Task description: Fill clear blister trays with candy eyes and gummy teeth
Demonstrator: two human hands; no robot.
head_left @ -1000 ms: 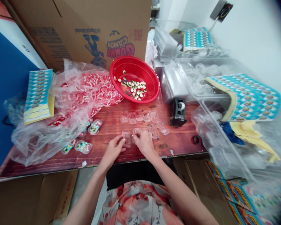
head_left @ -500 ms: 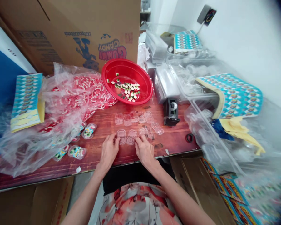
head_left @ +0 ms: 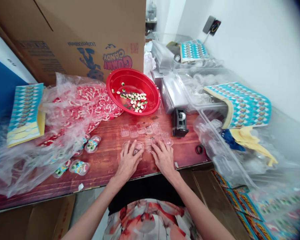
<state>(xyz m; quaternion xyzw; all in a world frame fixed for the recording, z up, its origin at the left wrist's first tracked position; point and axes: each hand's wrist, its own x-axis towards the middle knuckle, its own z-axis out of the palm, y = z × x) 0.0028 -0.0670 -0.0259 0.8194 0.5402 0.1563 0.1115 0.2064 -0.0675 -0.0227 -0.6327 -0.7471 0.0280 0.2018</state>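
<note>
Clear plastic blister containers lie in two rows on the wooden table, the far row beyond my fingertips. My left hand rests with fingers spread over the left containers of the near row, partly covering them. Fingers apart, my right hand touches another clear container at the right of that row, hiding some of its neighbours. Farther back, a red basin holds gummy eyeballs. Left of it, a plastic bag spreads open with red-and-white gummy pieces.
Several filled, labelled packs lie by the bag. A black tape dispenser and a dark ring are to the right. Clear bins bear label sheets. A large cardboard box stands behind the basin.
My left hand has moved right and forward onto the near-row containers, its fingers spreading. My right hand has shifted right, its fingers now on a container there. The view has shifted slightly.
</note>
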